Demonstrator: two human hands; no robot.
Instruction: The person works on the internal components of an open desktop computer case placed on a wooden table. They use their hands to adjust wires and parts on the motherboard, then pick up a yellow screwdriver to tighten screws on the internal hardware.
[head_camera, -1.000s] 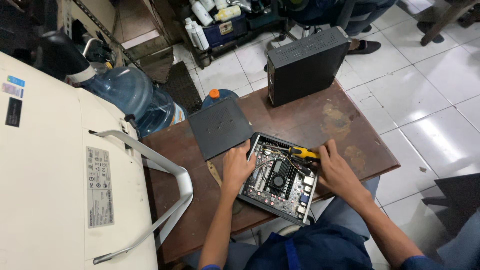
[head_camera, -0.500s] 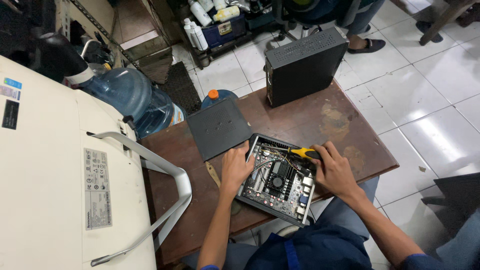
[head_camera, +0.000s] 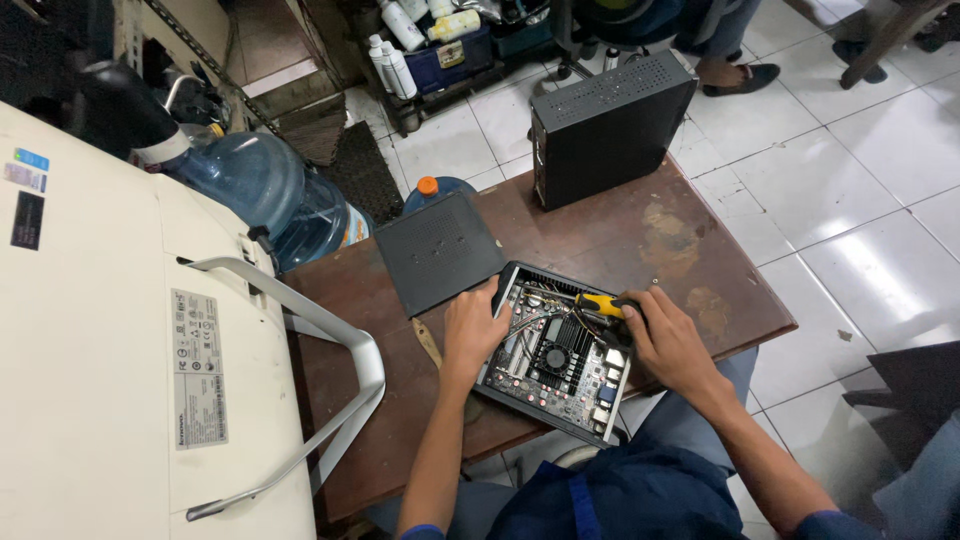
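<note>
An opened small computer case (head_camera: 556, 352) with its circuit board and fan showing lies on a brown wooden table (head_camera: 620, 235). My left hand (head_camera: 476, 328) presses flat on the case's left edge, holding it still. My right hand (head_camera: 668, 341) grips a yellow-and-black screwdriver (head_camera: 600, 304) whose tip points left over the board. The removed dark cover panel (head_camera: 438, 250) lies just beyond the case, to the left.
A closed black computer box (head_camera: 610, 125) stands at the table's far edge. A large cream-coloured machine with a grey stand (head_camera: 110, 340) fills the left. Blue water jugs (head_camera: 262, 190), bottles in a crate (head_camera: 440, 45) and another person's feet (head_camera: 735, 75) are on the tiled floor.
The view has shifted slightly. My right hand with the screwdriver has stayed over the board's upper right part; my left hand has kept its hold on the case.
</note>
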